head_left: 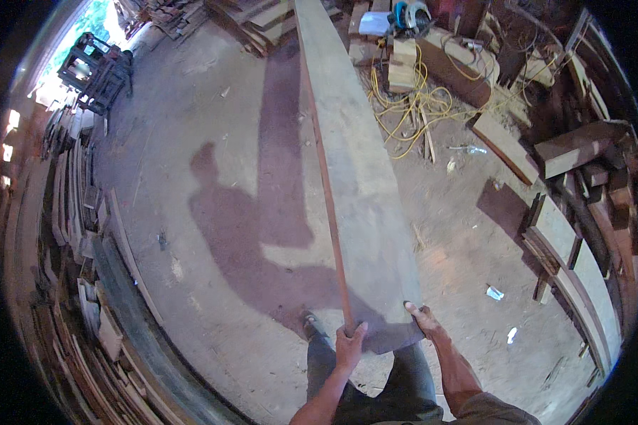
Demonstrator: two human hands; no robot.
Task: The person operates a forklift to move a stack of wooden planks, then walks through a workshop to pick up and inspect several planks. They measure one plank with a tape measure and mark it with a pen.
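A long, wide wooden plank [361,170] stretches away from me toward the top of the head view, its near end at my thighs. My left hand [349,345] is closed on the near left corner, thumb on the top face. On the right edge near the same end, my right hand [422,318] grips the plank, its thumb on top and the fingers mostly hidden beneath. The plank is held above the floor, and its shadow [280,156] falls to the left beside my own. Its far end reaches a wood stack [262,28]; whether it rests there I cannot tell.
Long boards [113,333] lie piled along the left. A forklift [96,74] stands at the far left by a bright opening. A yellow cord [422,106] tangles on the floor at far right, below a blue power tool [411,15]. More planks [571,248] are stacked on the right.
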